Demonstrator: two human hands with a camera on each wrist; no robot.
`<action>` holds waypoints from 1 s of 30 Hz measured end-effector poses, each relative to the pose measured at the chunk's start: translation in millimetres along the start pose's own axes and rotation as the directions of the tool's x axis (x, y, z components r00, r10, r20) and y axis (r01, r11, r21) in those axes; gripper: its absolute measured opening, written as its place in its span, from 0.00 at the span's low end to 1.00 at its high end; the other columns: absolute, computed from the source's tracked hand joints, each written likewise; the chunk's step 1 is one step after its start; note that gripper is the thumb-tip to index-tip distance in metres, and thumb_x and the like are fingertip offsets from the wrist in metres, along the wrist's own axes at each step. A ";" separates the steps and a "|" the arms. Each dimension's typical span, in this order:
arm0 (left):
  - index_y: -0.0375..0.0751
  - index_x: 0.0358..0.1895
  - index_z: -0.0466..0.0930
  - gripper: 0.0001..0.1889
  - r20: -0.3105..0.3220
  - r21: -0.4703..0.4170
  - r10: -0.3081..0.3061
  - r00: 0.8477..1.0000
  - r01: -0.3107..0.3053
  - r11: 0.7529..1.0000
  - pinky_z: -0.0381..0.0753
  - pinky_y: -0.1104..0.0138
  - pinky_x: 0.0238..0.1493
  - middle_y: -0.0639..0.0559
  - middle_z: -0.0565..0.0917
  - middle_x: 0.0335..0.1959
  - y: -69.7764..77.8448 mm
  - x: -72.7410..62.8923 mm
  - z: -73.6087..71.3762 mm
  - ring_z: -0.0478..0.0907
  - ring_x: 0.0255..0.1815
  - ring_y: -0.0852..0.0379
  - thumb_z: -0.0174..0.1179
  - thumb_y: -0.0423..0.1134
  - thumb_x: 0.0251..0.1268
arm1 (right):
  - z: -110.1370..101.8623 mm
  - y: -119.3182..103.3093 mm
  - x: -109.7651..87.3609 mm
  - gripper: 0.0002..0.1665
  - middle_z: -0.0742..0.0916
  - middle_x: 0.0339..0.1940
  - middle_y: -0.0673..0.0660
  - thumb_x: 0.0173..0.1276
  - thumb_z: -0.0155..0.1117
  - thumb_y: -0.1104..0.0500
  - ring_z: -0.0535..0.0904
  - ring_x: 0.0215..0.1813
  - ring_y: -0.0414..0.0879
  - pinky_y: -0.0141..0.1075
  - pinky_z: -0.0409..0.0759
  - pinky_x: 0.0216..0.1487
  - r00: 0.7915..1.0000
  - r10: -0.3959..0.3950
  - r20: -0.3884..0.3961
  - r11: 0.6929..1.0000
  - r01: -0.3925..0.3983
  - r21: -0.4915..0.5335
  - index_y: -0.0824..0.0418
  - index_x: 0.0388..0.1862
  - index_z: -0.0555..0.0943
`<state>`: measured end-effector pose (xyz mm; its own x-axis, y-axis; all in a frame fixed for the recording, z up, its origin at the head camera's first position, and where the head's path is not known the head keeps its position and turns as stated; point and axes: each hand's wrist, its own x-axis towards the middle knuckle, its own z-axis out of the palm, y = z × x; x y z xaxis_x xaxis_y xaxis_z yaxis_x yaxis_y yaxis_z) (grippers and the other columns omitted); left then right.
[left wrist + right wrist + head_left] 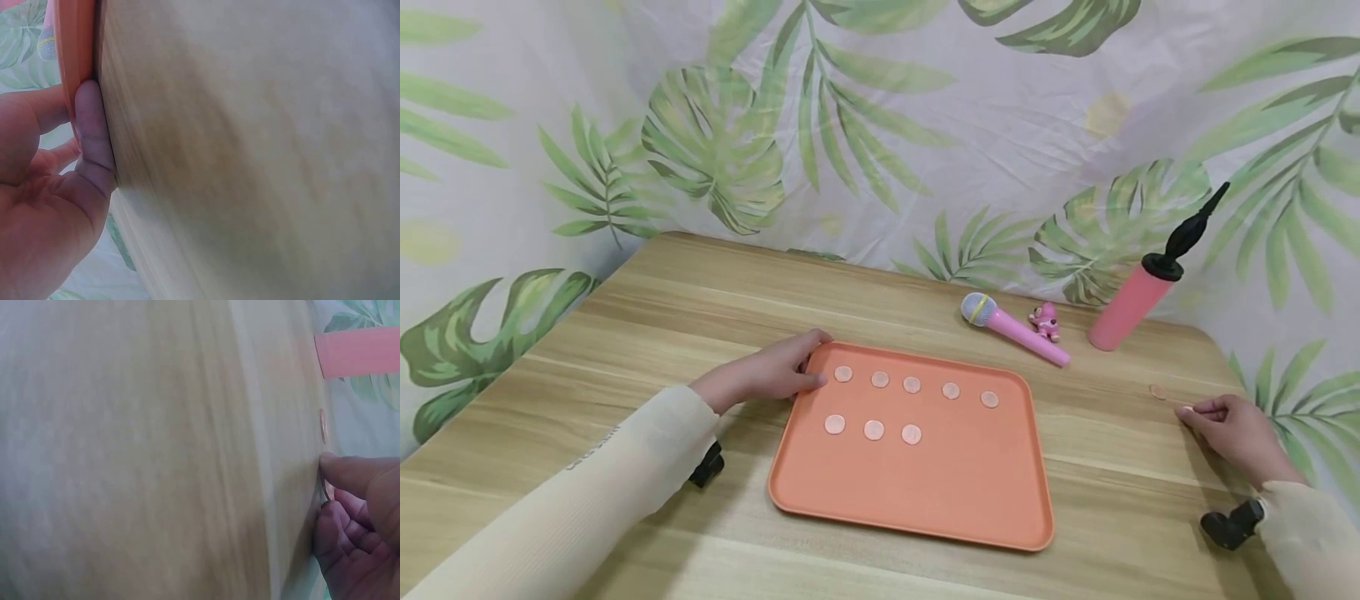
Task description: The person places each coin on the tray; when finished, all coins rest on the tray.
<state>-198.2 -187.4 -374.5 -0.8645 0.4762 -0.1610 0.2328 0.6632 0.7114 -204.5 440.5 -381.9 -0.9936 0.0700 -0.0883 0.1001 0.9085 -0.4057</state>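
My left hand grips the back left corner of an orange tray, with the thumb over the rim. In the left wrist view the hand's fingers lie against the tray's outer edge. Copper-coloured coins lie flat on the tray: several in a back row, such as one coin, and three in a front row on the left. Right of the tray, my right hand pinches a coin between thumb and fingers, low at the tabletop. Another coin lies on the table just beyond its fingertips.
Behind the tray, a pink toy microphone lies on the wooden table. A small pink figurine sits beside it, and a pink and black hand pump stands farther right. A leaf-printed cloth hangs behind the table.
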 end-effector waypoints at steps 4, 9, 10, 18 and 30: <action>0.25 0.73 0.62 0.27 -0.009 0.025 0.016 1.000 -0.016 1.000 0.76 0.65 0.42 0.40 0.80 0.41 0.8 -0.5 -0.1 0.76 0.36 0.55 0.59 0.33 0.78 | 2.0 0.3 -4.1 0.29 0.86 0.29 0.55 0.80 0.61 0.47 0.74 0.27 0.34 0.31 0.74 0.29 1.000 0.000 -0.023 1.000 0.000 0.016 0.77 0.47 0.79; 0.25 0.72 0.63 0.27 -0.019 0.048 0.027 0.999 -0.026 0.999 0.75 0.65 0.42 0.42 0.79 0.38 -0.5 0.1 0.8 0.75 0.34 0.56 0.59 0.33 0.77 | 3.8 1.1 -7.7 0.27 0.86 0.28 0.51 0.80 0.61 0.49 0.77 0.26 0.34 0.31 0.78 0.28 1.000 0.006 -0.013 0.996 -0.005 0.086 0.76 0.48 0.78; 0.25 0.72 0.63 0.27 -0.019 0.050 0.026 0.999 -0.025 0.998 0.75 0.65 0.42 0.42 0.79 0.37 -0.7 0.4 1.0 0.75 0.34 0.56 0.60 0.33 0.77 | 4.3 1.6 -8.4 0.26 0.86 0.28 0.50 0.81 0.61 0.50 0.78 0.26 0.33 0.30 0.79 0.28 1.000 0.006 -0.015 0.994 -0.005 0.107 0.77 0.48 0.77; 0.25 0.73 0.62 0.28 -0.015 0.045 0.023 1.000 -0.022 0.999 0.76 0.65 0.45 0.41 0.80 0.42 -2.4 2.4 1.1 0.76 0.38 0.55 0.59 0.34 0.77 | 7.1 10.5 -12.5 0.19 0.87 0.27 0.33 0.80 0.61 0.62 0.86 0.30 0.29 0.26 0.86 0.35 1.000 -0.009 0.003 0.921 0.007 0.389 0.81 0.52 0.76; 0.25 0.73 0.62 0.28 -0.012 0.025 0.017 1.000 -0.017 1.000 0.77 0.66 0.42 0.41 0.80 0.40 0.3 1.4 0.8 0.76 0.35 0.57 0.59 0.33 0.77 | 13.1 -11.1 -18.4 0.07 0.89 0.35 0.31 0.79 0.64 0.57 0.88 0.37 0.28 0.22 0.84 0.41 0.996 -0.054 0.068 0.846 0.010 0.534 0.57 0.50 0.84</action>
<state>-199.0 -186.1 -375.1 -0.8659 0.4801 -0.1404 0.2583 0.6696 0.6964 -186.6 423.7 -387.7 -0.9917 -0.0076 -0.1280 0.1028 0.5492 -0.8294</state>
